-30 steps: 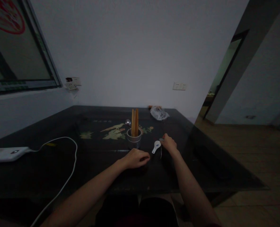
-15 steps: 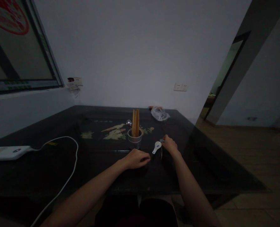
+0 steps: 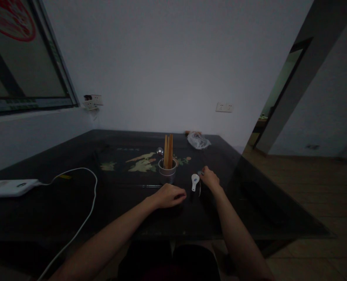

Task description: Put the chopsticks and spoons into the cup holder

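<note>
A white ceramic spoon lies on the dark table, its handle toward me. Beside it on the right is what looks like a metal spoon, partly covered by the fingers of my right hand, which are closed at its bowl end. My left hand rests on the table with its fingers curled in, and nothing shows in them. Just beyond it stands a metal cup with several wooden chopsticks upright in it. A shiny round ladle or spoon head pokes out of the cup's left side.
The dark table has a painted floral pattern. A white power bank or similar device with a white cable lies left. At the back is a crumpled clear plastic bag. A long dark object lies right.
The white spoon has turned slightly, its handle swinging from lower left to nearly straight toward me. Both hands have stayed almost in place.
</note>
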The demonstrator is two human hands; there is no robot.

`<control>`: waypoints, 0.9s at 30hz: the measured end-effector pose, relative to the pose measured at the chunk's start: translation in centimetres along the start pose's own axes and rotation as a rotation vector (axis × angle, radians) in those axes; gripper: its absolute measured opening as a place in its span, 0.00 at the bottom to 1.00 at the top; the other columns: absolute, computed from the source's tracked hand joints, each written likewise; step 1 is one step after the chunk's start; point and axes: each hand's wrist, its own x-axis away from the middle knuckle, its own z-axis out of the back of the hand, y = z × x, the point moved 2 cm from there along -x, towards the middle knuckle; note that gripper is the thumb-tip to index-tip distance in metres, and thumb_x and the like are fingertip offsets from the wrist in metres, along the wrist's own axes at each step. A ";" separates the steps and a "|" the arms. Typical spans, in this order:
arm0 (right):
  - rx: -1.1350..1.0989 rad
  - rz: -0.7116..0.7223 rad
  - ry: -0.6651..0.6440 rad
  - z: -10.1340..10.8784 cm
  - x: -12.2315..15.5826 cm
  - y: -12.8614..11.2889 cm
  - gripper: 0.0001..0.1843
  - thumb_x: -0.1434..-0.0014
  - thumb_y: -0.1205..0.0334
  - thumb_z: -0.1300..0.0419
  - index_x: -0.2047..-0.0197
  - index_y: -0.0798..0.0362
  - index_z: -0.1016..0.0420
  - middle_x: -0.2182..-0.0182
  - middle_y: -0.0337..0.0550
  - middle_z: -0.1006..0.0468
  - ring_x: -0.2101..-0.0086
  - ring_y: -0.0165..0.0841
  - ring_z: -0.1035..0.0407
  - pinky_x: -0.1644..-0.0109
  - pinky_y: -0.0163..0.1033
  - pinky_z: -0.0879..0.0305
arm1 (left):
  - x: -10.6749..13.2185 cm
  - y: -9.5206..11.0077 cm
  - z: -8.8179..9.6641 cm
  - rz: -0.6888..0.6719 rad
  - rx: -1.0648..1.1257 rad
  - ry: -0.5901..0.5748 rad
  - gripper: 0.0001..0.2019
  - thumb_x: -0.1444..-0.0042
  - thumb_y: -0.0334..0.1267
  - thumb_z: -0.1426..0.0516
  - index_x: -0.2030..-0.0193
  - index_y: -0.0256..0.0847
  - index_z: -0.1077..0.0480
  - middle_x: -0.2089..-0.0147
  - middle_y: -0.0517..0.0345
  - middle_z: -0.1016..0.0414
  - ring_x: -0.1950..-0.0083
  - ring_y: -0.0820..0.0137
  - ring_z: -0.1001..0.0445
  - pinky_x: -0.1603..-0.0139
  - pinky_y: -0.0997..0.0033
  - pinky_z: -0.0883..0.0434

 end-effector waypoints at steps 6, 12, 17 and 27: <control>0.009 -0.002 -0.006 0.2 0.1 -0.1 0.15 0.43 0.60 0.47 0.52 0.51 0.37 0.55 0.53 0.24 0.53 0.45 0.29 0.57 0.43 0.37 | 0.0 0.0 0.0 -0.005 0.012 0.021 0.08 0.39 0.37 0.50 0.62 0.43 0.30 0.70 0.61 0.26 0.69 0.74 0.28 0.69 0.79 0.39; 0.033 -0.029 -0.002 0.5 0.6 -0.1 0.19 0.46 0.65 0.44 0.50 0.51 0.38 0.54 0.54 0.25 0.52 0.47 0.29 0.56 0.44 0.36 | 0.0 -0.1 -0.1 -0.001 0.004 0.015 0.08 0.39 0.37 0.50 0.63 0.42 0.30 0.70 0.61 0.25 0.69 0.74 0.27 0.68 0.79 0.38; 0.061 -0.040 0.010 0.4 0.5 0.0 0.20 0.46 0.65 0.42 0.50 0.53 0.39 0.53 0.56 0.26 0.52 0.48 0.30 0.56 0.45 0.36 | -0.1 0.1 0.2 -0.012 -0.010 0.006 0.09 0.38 0.37 0.51 0.63 0.42 0.30 0.68 0.60 0.25 0.68 0.74 0.27 0.67 0.78 0.38; 0.060 -0.042 0.010 0.5 0.5 0.2 0.21 0.45 0.68 0.44 0.48 0.53 0.41 0.53 0.57 0.26 0.53 0.46 0.29 0.56 0.44 0.35 | 0.7 -1.4 2.7 0.131 -0.029 0.342 0.13 0.38 0.39 0.53 0.68 0.40 0.31 0.70 0.57 0.26 0.68 0.72 0.28 0.65 0.74 0.36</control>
